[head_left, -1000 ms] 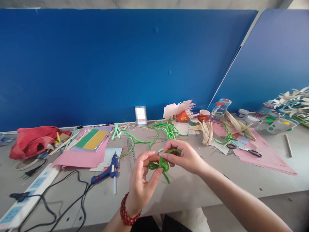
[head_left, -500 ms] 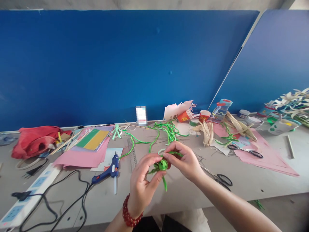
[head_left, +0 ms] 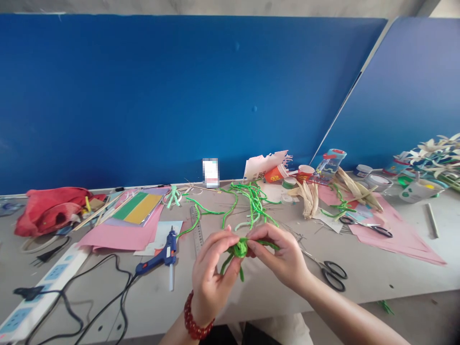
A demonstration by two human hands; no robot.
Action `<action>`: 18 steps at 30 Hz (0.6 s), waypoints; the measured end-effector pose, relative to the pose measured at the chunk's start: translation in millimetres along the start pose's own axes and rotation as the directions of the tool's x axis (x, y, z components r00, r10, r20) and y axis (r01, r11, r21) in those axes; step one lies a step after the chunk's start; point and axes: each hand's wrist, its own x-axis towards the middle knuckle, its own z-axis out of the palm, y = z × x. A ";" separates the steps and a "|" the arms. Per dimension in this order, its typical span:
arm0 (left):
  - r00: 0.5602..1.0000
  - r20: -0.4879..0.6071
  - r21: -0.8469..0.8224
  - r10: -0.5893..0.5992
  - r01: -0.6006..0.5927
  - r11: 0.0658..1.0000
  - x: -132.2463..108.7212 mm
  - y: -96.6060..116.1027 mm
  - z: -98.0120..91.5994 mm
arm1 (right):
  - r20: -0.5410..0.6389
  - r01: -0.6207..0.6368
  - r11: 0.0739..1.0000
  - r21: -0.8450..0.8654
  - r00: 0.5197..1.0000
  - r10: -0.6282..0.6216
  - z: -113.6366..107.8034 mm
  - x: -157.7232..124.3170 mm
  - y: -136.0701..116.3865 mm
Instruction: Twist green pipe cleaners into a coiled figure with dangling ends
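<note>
Between my hands, above the table's front part, is a small ball of wound green pipe cleaner (head_left: 240, 247) with loose ends sticking out below and to the right. My left hand (head_left: 215, 263) grips the ball from the left, thumb underneath and fingers on top. With thumb and fingertips, my right hand (head_left: 278, 254) pinches a green strand at the ball's right side. A red bead bracelet (head_left: 196, 318) circles my left wrist. Behind the hands lies a heap of loose green pipe cleaners (head_left: 256, 201). Parts of the ball are hidden by my fingers.
A blue glue gun (head_left: 167, 251) and a clear ruler (head_left: 196, 230) lie left of my hands. Black-handled scissors (head_left: 334, 275) lie at right. A power strip (head_left: 46, 287) with cables is at left, pink paper (head_left: 388, 225) at right. A blue panel (head_left: 179, 96) stands behind.
My right hand has come down and slightly right, still pinching the strand. The ball has turned and shifted a little left and now sits lower between my fingers.
</note>
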 end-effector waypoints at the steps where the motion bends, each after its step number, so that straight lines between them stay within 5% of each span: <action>1: 1.000 0.001 -0.011 -0.003 0.003 1.000 -0.2 -0.4 0.3 | 0.000 0.013 1.000 -0.016 1.000 -0.013 -0.1 -0.2 0.0; 10: 0.999 0.031 -0.004 -0.023 0.023 1.000 -3.5 -3.9 -0.9 | 0.019 0.112 0.967 -0.230 0.994 -0.110 -4.9 4.4 0.4; 18: 0.997 0.058 0.000 -0.041 0.042 0.999 -4.0 -4.6 -1.8 | 0.087 0.145 0.962 -0.232 0.988 -0.128 -9.9 8.5 -0.9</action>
